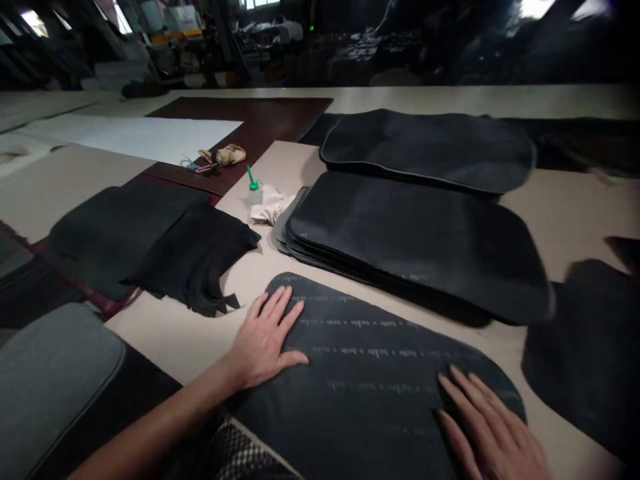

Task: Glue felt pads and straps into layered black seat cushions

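Note:
A dark rounded sheet (370, 400), printed with rows of pale lettering, lies at the near edge of the table. On its left end my left hand (265, 340) rests flat, fingers spread and thumb out. My right hand (490, 420) lies over the right part of the same sheet, fingers stretched out, with nothing in its grasp. Just beyond the sheet is a stack of black rounded panels (415, 237). Another pile of black panels with a pale edging (430, 147) sits behind that stack.
Black fabric pieces (195, 253) are heaped at the left. A small bottle with a green nozzle (255, 190) stands beside a white cloth (273, 205). Farther back, scissors (203, 168) lie by a tan cloth bundle (230, 155) on brown sheeting (280, 120). More dark pieces (590, 353) are at right.

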`<action>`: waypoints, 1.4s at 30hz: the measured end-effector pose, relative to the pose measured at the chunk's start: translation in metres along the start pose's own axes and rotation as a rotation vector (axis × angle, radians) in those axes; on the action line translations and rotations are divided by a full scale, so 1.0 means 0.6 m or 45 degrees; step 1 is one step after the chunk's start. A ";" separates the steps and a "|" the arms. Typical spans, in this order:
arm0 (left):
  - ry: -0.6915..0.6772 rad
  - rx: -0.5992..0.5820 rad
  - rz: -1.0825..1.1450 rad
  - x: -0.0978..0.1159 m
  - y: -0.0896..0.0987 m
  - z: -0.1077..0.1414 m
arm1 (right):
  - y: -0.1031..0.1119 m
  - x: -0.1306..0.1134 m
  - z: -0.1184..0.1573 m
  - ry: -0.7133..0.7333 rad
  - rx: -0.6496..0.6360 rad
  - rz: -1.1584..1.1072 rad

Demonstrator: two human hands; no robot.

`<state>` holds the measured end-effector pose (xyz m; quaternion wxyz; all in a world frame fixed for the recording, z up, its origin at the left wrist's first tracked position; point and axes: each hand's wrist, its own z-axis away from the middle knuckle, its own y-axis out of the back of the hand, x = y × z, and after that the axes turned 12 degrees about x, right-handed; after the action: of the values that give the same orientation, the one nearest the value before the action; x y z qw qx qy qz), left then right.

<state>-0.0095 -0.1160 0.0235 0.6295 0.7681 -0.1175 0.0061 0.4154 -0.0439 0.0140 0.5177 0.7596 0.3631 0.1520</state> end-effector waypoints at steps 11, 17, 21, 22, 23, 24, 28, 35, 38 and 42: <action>-0.034 0.032 -0.046 0.012 -0.005 0.016 | 0.096 -0.150 -0.031 -0.325 -0.148 0.134; -0.239 0.008 0.044 0.066 0.008 0.068 | 0.085 -0.306 -0.004 -0.331 -0.112 -0.103; -0.224 -0.026 -0.009 0.081 -0.003 0.090 | 0.061 -0.324 0.019 -0.344 -0.035 -0.111; -0.214 -0.033 -0.019 0.082 -0.005 0.092 | 0.060 -0.319 0.026 -0.352 -0.030 -0.096; -0.207 -0.040 -0.026 0.081 -0.007 0.093 | 0.061 -0.311 0.034 -0.365 -0.025 -0.075; -0.202 -0.045 -0.032 0.080 -0.007 0.093 | 0.065 -0.302 0.042 -0.381 -0.026 -0.054; -0.210 -0.053 -0.041 0.080 -0.005 0.091 | 0.091 -0.258 0.073 -0.464 -0.043 0.037; -0.223 -0.031 -0.054 0.072 -0.015 0.094 | 0.137 -0.170 0.122 -0.660 -0.031 0.256; -0.197 -0.032 -0.065 0.073 -0.011 0.093 | 0.162 -0.141 0.150 -0.799 0.090 0.288; -0.254 0.110 0.033 0.138 0.019 0.088 | 0.194 -0.129 0.191 -1.010 0.477 0.086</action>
<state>0.0617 -0.1834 0.0365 0.5807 0.7898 -0.1891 -0.0574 0.4775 -0.1996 0.0814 0.4652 0.8514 0.1324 -0.2028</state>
